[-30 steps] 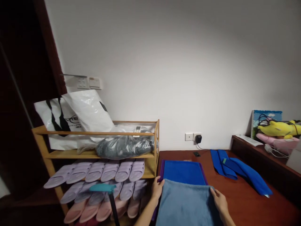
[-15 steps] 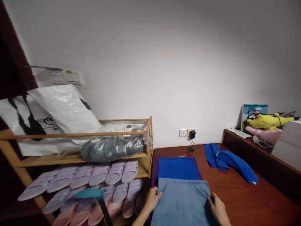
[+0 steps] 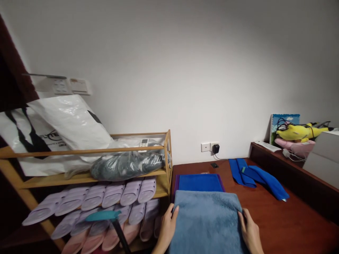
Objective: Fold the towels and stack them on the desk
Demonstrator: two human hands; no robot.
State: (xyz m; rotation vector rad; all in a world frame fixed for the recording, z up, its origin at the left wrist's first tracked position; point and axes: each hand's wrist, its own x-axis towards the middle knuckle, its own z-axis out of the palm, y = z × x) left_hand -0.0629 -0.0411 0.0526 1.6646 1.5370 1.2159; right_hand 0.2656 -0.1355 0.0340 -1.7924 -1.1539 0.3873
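Note:
A grey-blue towel is spread between my two hands at the lower middle, its near end cut off by the frame. My left hand pinches its left edge, and my right hand grips the right edge. Just beyond it lies a bright blue folded cloth on top of a purple one, both partly covered by the towel. Farther right on the brown table, a long blue cloth strip lies bent.
To the left stands a wooden shoe rack with several lilac slippers and white bags. A teal-headed tool leans before it. At right, a raised ledge bears a yellow plush toy and white boxes. A black plug sits in the wall.
Both hands have lifted the grey-blue towel slightly, and its far edge now covers more of the bright blue cloth. The view has shifted a little.

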